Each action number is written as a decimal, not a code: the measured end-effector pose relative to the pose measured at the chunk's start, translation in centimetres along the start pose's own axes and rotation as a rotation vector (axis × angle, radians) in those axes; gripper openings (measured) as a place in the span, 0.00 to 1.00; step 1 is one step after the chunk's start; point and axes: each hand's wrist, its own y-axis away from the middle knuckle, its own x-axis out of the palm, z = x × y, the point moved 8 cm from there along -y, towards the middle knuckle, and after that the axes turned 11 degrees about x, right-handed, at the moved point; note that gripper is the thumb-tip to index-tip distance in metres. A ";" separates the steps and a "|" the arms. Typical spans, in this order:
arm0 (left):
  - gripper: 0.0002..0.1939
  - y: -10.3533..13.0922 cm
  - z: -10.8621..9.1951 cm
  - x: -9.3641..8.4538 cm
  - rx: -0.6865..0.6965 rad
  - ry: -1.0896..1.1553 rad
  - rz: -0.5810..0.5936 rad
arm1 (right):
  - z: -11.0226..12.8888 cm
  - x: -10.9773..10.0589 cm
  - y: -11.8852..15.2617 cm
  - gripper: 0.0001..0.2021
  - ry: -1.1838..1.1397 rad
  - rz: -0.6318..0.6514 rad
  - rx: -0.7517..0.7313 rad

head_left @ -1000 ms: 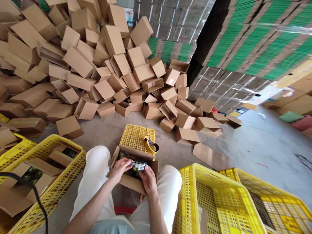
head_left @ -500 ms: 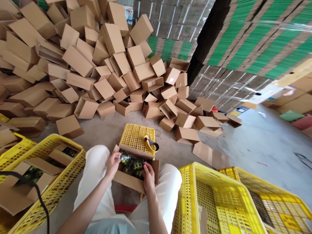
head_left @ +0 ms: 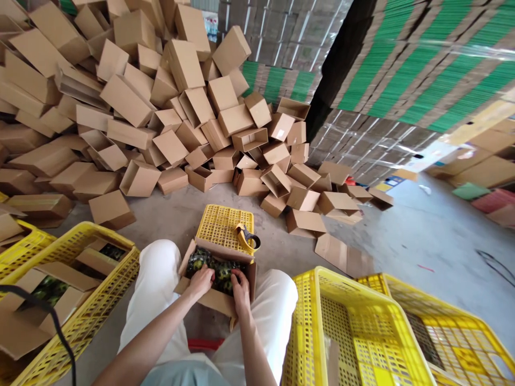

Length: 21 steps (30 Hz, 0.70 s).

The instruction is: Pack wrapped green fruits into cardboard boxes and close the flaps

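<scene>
An open cardboard box [head_left: 217, 301] sits between my knees. It holds dark green round produce in a clear plastic bag [head_left: 222, 274]; the exact kind is hard to make out. My left hand [head_left: 201, 281] reaches over the near left wall, its fingers closed on the plastic at the middle of the bag. At the right end, my right hand [head_left: 240, 289] has its fingertips pinched on the bag. Just beyond the box, a yellow tape dispenser [head_left: 246, 237] with a dark roll rests on a yellow crate [head_left: 219, 222].
Yellow crates stand on both sides; the left crate [head_left: 100, 300] holds open boxes of green produce, the right crate [head_left: 317, 321] some cardboard. A large heap of cardboard boxes [head_left: 173, 145] lies ahead. Strapped stacks of flat cardboard [head_left: 386, 69] rise at the right.
My left hand has moved from the bag's far left edge down and right onto its middle. The bag's left part now lies down inside the box. My right hand has shifted slightly left.
</scene>
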 end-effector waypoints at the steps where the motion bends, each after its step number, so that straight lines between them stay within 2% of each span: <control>1: 0.12 -0.2 0.3 0.2 -0.011 0.006 -0.009 | 0.0 0.0 0.1 0.14 0.004 0.000 -0.003; 4: 0.12 -0.7 1.2 0.0 -0.024 0.056 -0.058 | 0.0 -0.2 0.3 0.15 0.008 -0.005 -0.007; 7: 0.11 -0.6 2.4 -1.0 -0.027 0.148 -0.115 | -0.1 -0.2 0.5 0.18 -0.011 -0.004 -0.005; 11: 0.13 0.0 3.1 -2.1 -0.001 0.212 -0.148 | -0.4 0.6 0.5 0.24 -0.092 0.083 0.068; 14: 0.08 0.2 2.4 -1.6 0.021 0.169 -0.125 | -0.4 1.2 0.5 0.26 -0.146 0.136 0.134; 17: 0.16 0.0 1.6 -0.5 0.012 0.100 -0.112 | -0.2 1.2 0.7 0.27 -0.188 0.132 0.152; 21: 0.11 0.0 1.4 -0.3 0.026 0.072 -0.117 | -0.2 1.1 1.2 0.27 -0.241 0.124 0.176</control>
